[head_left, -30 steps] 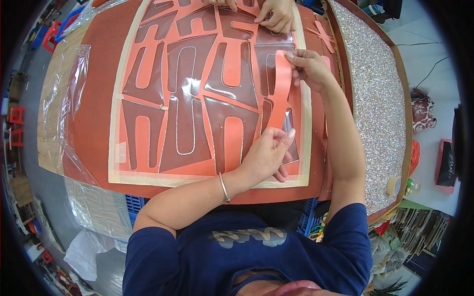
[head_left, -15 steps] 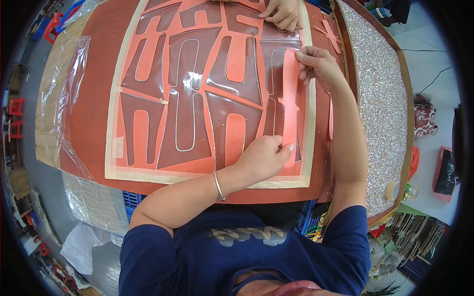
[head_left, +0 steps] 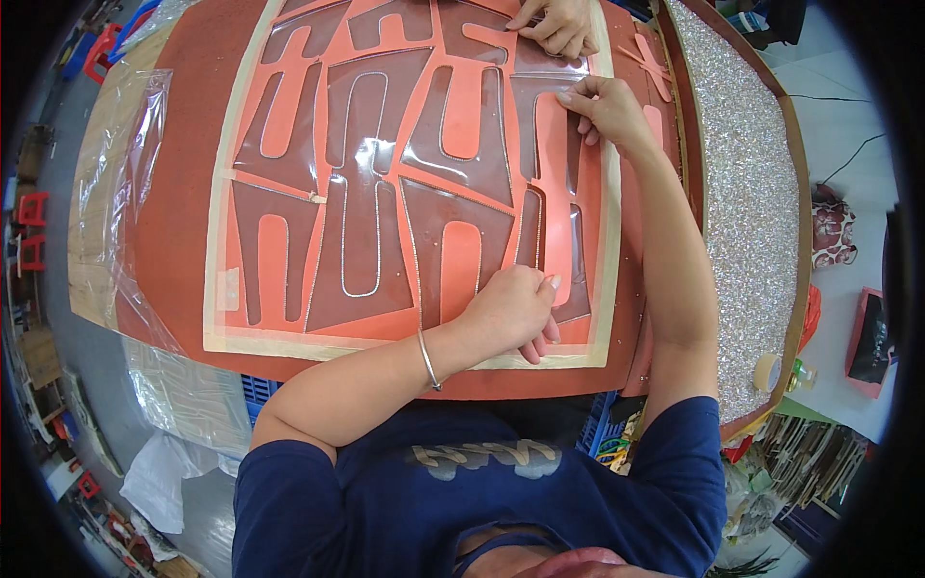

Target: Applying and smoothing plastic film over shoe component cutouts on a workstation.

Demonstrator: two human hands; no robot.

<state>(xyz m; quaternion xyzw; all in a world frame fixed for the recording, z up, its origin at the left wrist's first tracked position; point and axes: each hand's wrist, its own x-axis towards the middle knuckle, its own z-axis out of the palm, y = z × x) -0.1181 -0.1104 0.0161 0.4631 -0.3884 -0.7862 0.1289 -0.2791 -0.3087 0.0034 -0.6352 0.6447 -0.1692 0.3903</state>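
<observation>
While right fingers [head_left: 585, 103] pinch coral strip [head_left: 552, 197] up top, left fingers [head_left: 550, 330] curl near bottom — hold unclear.

Strip [head_left: 552, 193] over sheet's [head_left: 366, 326] R part, btwn L hand [head_left: 515, 306] (near end) & R hand [head_left: 609, 114] (far end); plastic wrap [head_left: 152, 125] L, tray [head_left: 803, 231] R.

The coral strip [head_left: 552, 202] has untwisted and straightened.

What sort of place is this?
Probably a craft workshop, judging by a coral cut-out sheet, a tray of glittering bits to its right, and a co-worker's hand at the sheet.
</observation>
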